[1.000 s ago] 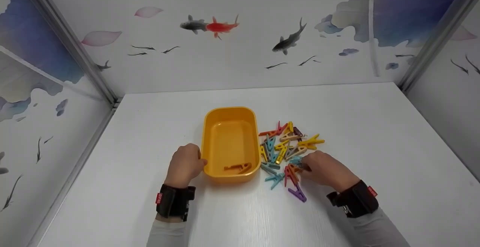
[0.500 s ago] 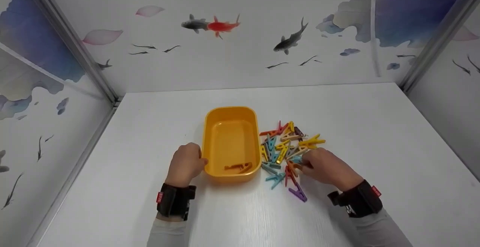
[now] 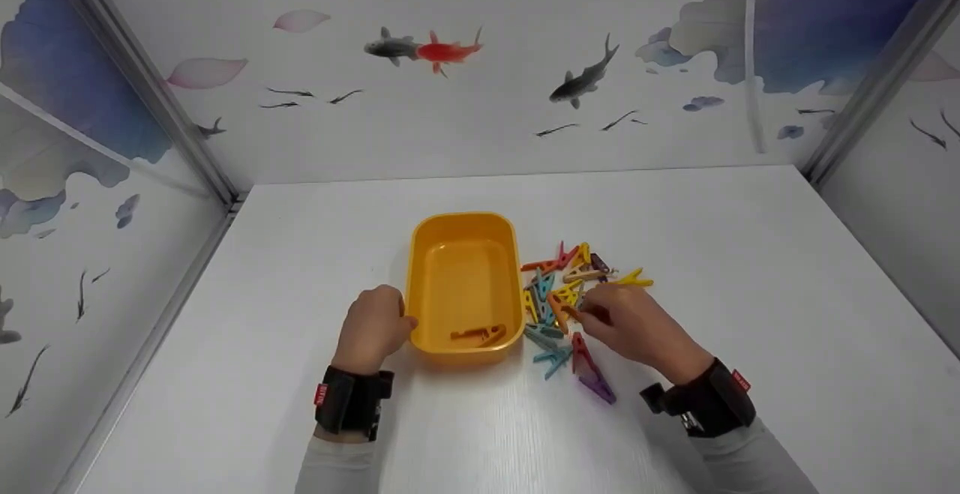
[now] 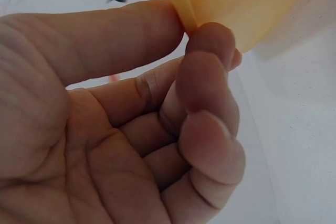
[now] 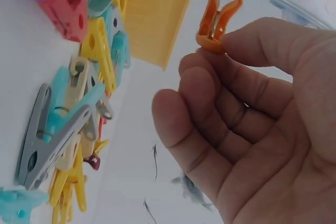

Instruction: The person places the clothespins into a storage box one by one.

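Orange peg (image 5: 211, 31), pinched between thumb and fingertip of the right hand (image 3: 643, 327), is held over the pegs (image 3: 544, 284) heaped beside the yellow tub (image 3: 465, 284). The left hand (image 3: 370, 329) grips the tub's side near its close corner; another peg (image 3: 493, 335) lies inside.
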The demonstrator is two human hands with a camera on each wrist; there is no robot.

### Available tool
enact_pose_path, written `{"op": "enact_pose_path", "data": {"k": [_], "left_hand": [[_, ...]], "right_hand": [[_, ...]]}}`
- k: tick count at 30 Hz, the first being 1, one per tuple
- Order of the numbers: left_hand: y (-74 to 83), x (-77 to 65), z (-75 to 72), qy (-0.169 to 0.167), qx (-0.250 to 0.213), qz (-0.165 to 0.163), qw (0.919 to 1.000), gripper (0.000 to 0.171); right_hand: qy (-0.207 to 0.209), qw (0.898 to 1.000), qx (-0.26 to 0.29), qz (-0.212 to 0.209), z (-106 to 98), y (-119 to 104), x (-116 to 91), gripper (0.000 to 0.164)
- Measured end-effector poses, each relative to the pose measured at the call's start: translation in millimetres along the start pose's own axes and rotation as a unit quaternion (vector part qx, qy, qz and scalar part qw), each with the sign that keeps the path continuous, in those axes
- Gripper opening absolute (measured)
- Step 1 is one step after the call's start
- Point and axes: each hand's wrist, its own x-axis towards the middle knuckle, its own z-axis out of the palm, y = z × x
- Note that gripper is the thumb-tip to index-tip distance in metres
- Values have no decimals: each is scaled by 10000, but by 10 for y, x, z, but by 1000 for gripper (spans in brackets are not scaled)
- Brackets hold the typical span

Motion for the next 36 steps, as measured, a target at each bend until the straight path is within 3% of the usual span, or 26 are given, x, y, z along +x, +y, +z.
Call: {"op": "enact_pose_path", "data": {"k": [8,15,28,36], "left_hand": [[-8,5,9,-48,-66,-54,10000,12],[7,7,8,-116,-86,-168,9998,12],[-7,-6,5,-30,-21,-6,10000,15],[-16,-1,3,-2,-19,43,10000,17]], "right_hand": [[457,9978,171,-451,100,-104,150,14],[514,9961,331,-634,225,-194,292,13],[374,9972,425,-497,412,-304,458,11],[421,9965,535,-479,391,-313,455,12]]}}
